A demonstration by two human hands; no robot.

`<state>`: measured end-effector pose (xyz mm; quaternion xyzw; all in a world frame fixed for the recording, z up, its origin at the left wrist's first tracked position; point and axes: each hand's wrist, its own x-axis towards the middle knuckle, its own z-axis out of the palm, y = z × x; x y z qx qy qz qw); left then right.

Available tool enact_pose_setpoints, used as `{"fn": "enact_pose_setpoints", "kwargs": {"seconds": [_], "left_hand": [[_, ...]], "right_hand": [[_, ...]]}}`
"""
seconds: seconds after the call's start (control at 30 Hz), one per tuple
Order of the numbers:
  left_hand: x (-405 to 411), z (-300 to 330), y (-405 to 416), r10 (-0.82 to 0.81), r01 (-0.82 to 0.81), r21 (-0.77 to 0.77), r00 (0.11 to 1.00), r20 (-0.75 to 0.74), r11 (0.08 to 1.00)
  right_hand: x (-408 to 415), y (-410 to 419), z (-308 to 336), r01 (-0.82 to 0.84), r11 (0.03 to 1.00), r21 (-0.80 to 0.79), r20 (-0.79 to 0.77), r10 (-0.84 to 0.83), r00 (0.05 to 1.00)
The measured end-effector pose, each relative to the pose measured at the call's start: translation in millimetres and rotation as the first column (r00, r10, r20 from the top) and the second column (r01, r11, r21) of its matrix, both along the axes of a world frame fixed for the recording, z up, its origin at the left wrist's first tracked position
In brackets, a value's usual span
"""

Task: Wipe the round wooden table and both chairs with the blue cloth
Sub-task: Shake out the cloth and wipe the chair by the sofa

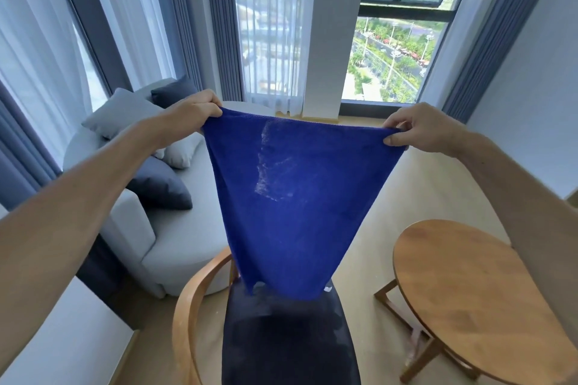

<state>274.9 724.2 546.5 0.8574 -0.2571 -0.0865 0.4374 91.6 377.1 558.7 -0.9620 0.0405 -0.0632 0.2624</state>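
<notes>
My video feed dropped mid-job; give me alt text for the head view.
Both hands, left hand and right hand, pinch the blue cloth by its top corners, hanging spread above a dark-seated wooden chair. The round wooden table stands right.

Two bare forearms reach in from the lower corners — no sleeves, watch or rings on left hand (195,111) or right hand (422,130).

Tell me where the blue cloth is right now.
In the head view the blue cloth hangs mid-frame, stretched between the left hand and right hand, which pinch its top corners, above the chair, left of the round wooden table.
</notes>
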Motion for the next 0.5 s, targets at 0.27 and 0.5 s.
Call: {"fn": "enact_pose_setpoints", "kwargs": {"seconds": [0.27,0.5], "left_hand": [[0.0,0.0,-0.9,-0.051,0.045,0.080,0.996,0.075,0.996],[-0.2,-7.2,-5.4,-0.026,0.022,-0.056,0.996,-0.083,0.998]], "right_hand": [[0.0,-10.5,-5.8,0.136,0.982,0.130,0.112,-0.151,0.982],[4.5,-7.7,-11.8,0.264,0.836,0.482,-0.055,-0.272,0.961]]}}
